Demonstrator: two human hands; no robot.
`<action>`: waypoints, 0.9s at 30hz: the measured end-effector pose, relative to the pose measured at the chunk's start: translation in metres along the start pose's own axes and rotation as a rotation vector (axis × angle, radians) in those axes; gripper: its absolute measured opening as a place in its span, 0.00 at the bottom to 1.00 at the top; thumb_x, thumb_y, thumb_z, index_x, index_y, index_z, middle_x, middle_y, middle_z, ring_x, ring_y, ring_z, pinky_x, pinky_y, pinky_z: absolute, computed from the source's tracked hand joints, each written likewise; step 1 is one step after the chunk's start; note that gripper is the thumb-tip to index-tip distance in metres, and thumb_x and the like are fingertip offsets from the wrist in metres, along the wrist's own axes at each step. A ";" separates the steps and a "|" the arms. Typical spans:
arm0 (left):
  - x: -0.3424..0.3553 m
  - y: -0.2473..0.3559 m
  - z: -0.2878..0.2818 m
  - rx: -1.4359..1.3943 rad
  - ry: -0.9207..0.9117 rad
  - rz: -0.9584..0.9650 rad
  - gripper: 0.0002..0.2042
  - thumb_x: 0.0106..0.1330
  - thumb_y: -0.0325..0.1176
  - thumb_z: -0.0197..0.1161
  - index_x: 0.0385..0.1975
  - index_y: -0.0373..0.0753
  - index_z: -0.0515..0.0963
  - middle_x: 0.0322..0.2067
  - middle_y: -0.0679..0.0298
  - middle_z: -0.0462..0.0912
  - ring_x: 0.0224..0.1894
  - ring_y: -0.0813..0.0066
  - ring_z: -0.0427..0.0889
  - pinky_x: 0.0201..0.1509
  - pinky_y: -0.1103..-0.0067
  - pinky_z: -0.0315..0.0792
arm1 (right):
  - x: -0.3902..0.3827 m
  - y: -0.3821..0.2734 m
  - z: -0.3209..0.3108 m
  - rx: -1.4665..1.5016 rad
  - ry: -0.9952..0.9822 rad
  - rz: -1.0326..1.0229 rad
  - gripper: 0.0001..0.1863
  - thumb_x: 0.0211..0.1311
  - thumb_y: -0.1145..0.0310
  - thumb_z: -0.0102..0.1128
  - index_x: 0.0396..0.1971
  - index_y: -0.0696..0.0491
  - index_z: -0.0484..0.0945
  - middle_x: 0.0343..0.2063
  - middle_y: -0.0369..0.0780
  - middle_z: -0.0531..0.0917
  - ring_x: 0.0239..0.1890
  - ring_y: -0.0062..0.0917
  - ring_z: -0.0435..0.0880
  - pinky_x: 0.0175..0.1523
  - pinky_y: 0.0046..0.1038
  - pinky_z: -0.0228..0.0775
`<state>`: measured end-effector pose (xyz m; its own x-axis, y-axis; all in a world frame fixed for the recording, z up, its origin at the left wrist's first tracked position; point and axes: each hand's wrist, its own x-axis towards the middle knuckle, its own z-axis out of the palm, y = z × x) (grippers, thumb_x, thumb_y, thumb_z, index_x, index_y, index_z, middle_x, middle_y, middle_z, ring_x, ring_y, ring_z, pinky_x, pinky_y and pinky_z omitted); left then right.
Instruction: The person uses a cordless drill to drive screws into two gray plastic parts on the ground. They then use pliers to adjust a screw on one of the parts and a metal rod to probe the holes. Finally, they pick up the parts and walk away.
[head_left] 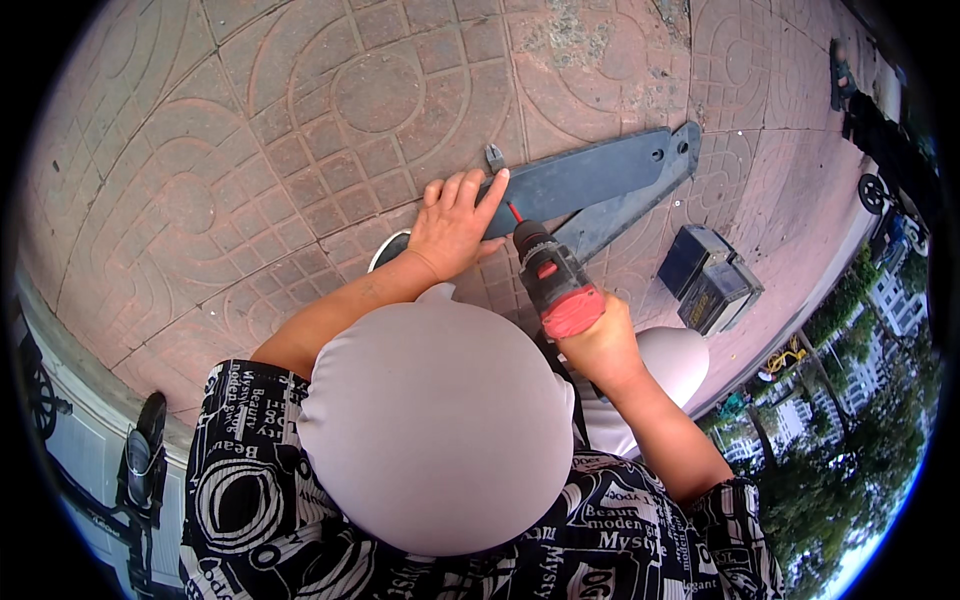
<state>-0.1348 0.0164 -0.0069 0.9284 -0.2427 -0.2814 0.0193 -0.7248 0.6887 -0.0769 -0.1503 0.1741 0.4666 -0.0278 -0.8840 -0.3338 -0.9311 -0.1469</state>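
My left hand [450, 220] holds the near end of a dark grey plank [585, 170] against the paving, fingers over it and index fingertip near its top edge. My right hand [595, 340] grips a red and black power drill [550, 275], whose slim red bit points at the plank just right of my left fingers. A second dark grey plank [625, 215] lies beneath the first, angled toward me, with a hole at its far end. A small grey metal piece [493, 156] lies just beyond my left fingertips.
Two dark box-like blocks [705, 280] stand on the paving right of my knee. Wheeled vehicle parts [150, 460] are at the lower left edge; a dark wheel and other dark objects [872, 193] line the far right, with trees beyond. My shoe [390, 250] shows beside my left wrist.
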 end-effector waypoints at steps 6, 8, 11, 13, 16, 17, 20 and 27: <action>0.000 -0.001 0.002 0.004 0.005 0.004 0.49 0.43 0.46 0.78 0.69 0.47 0.59 0.56 0.55 0.63 0.62 0.57 0.62 0.62 0.61 0.56 | 0.002 0.002 0.000 0.012 0.000 -0.009 0.22 0.51 0.56 0.68 0.41 0.56 0.78 0.31 0.56 0.83 0.40 0.51 0.83 0.44 0.42 0.76; -0.001 -0.001 0.002 0.003 0.005 0.007 0.49 0.43 0.46 0.78 0.69 0.46 0.59 0.56 0.55 0.63 0.62 0.56 0.62 0.62 0.61 0.56 | 0.001 0.002 0.000 -0.008 0.002 -0.005 0.22 0.51 0.56 0.67 0.41 0.56 0.78 0.30 0.56 0.83 0.39 0.51 0.83 0.44 0.42 0.76; -0.001 -0.001 0.002 0.001 0.006 0.012 0.49 0.44 0.46 0.78 0.69 0.46 0.59 0.56 0.54 0.63 0.62 0.56 0.62 0.62 0.61 0.56 | 0.000 -0.004 -0.003 -0.036 0.008 0.002 0.22 0.51 0.56 0.67 0.40 0.56 0.78 0.30 0.56 0.83 0.39 0.51 0.83 0.43 0.42 0.76; 0.000 -0.001 0.002 0.006 0.003 0.016 0.49 0.44 0.46 0.78 0.69 0.46 0.59 0.56 0.54 0.63 0.62 0.56 0.62 0.62 0.61 0.56 | -0.001 -0.006 -0.004 -0.051 0.017 0.000 0.21 0.51 0.56 0.67 0.40 0.56 0.78 0.30 0.56 0.83 0.39 0.51 0.83 0.43 0.43 0.76; 0.000 -0.001 0.002 0.015 -0.002 0.015 0.49 0.44 0.47 0.77 0.69 0.46 0.58 0.57 0.54 0.63 0.62 0.56 0.62 0.63 0.61 0.56 | -0.002 -0.008 -0.004 -0.066 0.023 -0.009 0.21 0.51 0.57 0.67 0.40 0.56 0.78 0.30 0.56 0.83 0.39 0.52 0.83 0.42 0.43 0.76; -0.001 -0.001 0.002 0.014 -0.004 0.013 0.49 0.44 0.47 0.77 0.69 0.46 0.58 0.57 0.54 0.63 0.62 0.56 0.62 0.63 0.61 0.56 | -0.001 -0.008 -0.004 -0.069 0.016 -0.008 0.21 0.52 0.57 0.67 0.40 0.56 0.78 0.30 0.56 0.83 0.39 0.52 0.83 0.42 0.43 0.76; -0.001 -0.001 0.001 0.010 -0.006 0.008 0.49 0.44 0.47 0.77 0.69 0.46 0.58 0.57 0.54 0.63 0.62 0.56 0.62 0.63 0.61 0.56 | 0.003 -0.003 -0.004 -0.083 0.019 -0.032 0.21 0.52 0.56 0.66 0.39 0.57 0.78 0.29 0.56 0.82 0.39 0.52 0.83 0.42 0.44 0.76; 0.000 0.000 0.000 0.017 -0.020 0.004 0.49 0.45 0.47 0.77 0.69 0.46 0.58 0.57 0.54 0.63 0.62 0.56 0.62 0.63 0.61 0.56 | 0.002 -0.004 -0.003 -0.100 0.048 -0.052 0.22 0.52 0.55 0.66 0.39 0.57 0.78 0.29 0.57 0.82 0.38 0.52 0.83 0.43 0.44 0.76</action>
<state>-0.1351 0.0169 -0.0067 0.9207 -0.2583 -0.2925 0.0093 -0.7349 0.6782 -0.0720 -0.1476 0.1741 0.5208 0.0065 -0.8537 -0.2258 -0.9633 -0.1451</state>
